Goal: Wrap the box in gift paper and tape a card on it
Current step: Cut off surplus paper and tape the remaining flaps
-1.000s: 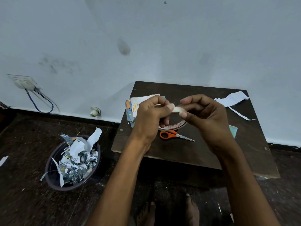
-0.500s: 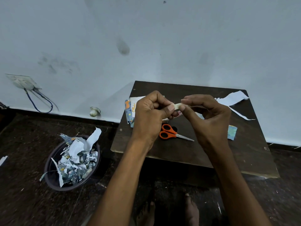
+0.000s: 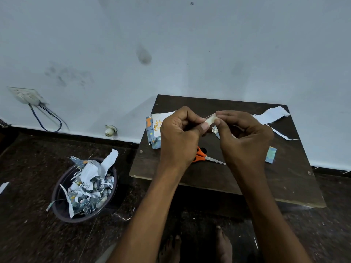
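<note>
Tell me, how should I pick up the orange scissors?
Take the scissors by the orange handle loops, coming from the left: they lie flat on the table with the bare metal blades pointing right. The left hand hovers over part of the loops, so it would need to move aside first.

Pale smudged wall [image 3: 171, 44] (dim light), dark speckled floor [image 3: 28, 234], low wooden table [image 3: 284, 177].

Scissors [image 3: 204, 158] on table [image 3: 284, 183]; bin [image 3: 62, 196] left.
</note>
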{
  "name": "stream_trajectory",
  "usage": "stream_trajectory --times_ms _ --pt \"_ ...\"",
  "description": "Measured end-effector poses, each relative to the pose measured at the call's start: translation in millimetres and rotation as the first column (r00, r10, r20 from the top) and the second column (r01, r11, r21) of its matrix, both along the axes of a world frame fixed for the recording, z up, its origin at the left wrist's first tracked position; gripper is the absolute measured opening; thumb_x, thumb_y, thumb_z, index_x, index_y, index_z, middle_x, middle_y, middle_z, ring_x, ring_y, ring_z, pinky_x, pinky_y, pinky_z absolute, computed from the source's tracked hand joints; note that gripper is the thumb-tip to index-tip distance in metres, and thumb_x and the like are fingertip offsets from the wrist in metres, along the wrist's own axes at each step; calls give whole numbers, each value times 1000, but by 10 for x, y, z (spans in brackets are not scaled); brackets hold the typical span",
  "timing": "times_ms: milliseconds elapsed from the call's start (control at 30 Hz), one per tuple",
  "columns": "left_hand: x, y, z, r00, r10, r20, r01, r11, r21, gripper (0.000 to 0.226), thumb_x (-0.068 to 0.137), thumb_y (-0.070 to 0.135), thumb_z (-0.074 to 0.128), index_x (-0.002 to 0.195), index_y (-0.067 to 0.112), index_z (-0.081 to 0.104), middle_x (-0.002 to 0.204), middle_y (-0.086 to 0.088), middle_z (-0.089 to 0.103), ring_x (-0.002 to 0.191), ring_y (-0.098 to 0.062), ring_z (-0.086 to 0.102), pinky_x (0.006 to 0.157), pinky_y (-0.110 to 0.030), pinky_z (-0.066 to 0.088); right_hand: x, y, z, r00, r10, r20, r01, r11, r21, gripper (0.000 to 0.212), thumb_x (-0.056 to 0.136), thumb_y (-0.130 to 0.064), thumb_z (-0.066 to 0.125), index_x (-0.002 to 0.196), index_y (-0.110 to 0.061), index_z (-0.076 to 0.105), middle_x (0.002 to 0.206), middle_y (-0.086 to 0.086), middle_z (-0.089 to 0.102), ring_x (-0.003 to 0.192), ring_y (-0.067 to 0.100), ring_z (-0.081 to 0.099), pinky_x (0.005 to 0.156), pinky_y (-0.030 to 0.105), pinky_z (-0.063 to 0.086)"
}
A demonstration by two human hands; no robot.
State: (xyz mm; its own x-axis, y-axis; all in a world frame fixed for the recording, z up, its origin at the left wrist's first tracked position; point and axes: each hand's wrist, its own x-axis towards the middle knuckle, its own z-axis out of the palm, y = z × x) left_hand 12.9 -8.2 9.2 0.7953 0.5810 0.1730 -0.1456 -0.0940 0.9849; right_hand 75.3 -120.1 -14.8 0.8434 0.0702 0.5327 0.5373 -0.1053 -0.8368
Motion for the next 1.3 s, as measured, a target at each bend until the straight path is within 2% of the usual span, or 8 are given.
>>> stream_trajectory --times_ms 167,267,467,600,833,967,1167,1300 --pt "12 -35 -11 1000 29 2 -29 995 91 28 84 0 76 71 22 64 72 1 73 72 -16 72 65 -31 58 -17 5 7 979 -65 194 95 984 -151 9 85 -2 71 85 -7 78 86 0 74 80 12 70 70 38 57" --pt "33 -68 -31 998 57 -7 -55 992 116 24 82 4 77 70 21 64 71 1 72 71 -19 72 66 -41 60 -6 2 -2 953 -99 286 173 953 -247 9 83 -1 68 78 -7 71 80 2 68 73 21 63 63 41 52" --pt "43 -80 -56 999 41 -4 -40 992 123 12 78 16 76 71 20 67 71 -1 72 73 -23 72 69 -46 61 -4 -6 0 941 -113 319 226 912 -343 11 80 -1 65 73 -7 59 77 6 59 72 24 52 65 27 34" --pt "53 -61 -44 999 32 1 -32 987 157 17 77 16 74 68 27 65 71 0 73 71 -19 72 68 -36 59 11 -28 12 945 -81 317 203 905 -373 12 80 0 65 73 -6 57 76 6 57 71 24 51 67 24 27" --pt "27 -23 -15 1000 22 -6 -21 985 169 21 79 4 78 71 22 69 72 -1 74 72 -19 74 68 -40 60 24 -50 3 961 -18 278 129 913 -388 10 83 -3 64 77 -6 56 79 6 56 69 23 52 60 41 44" --pt "10 -8 9 1000 13 -20 -10 988 156 20 79 0 78 71 16 69 69 0 73 68 -16 72 67 -39 60 57 -86 -4 981 -39 192 104 933 -344 11 84 -3 66 79 -9 60 77 1 60 65 16 56 60 38 47" --pt "-20 30 36 999 20 -27 -17 993 116 19 82 -3 75 75 14 69 70 -4 74 70 -17 74 71 -38 61 58 -94 30 944 176 -279 -172 984 39 13 94 -17 64 89 -6 71 79 4 69 61 16 68 59 53 60" --pt "-34 28 54 999 28 -40 -23 993 119 21 83 -2 75 75 16 68 71 -2 75 72 -16 74 75 -41 62 73 -98 16 918 249 -310 -211 966 150 26 92 -23 59 91 -3 75 81 14 69 69 22 63 57 49 60"
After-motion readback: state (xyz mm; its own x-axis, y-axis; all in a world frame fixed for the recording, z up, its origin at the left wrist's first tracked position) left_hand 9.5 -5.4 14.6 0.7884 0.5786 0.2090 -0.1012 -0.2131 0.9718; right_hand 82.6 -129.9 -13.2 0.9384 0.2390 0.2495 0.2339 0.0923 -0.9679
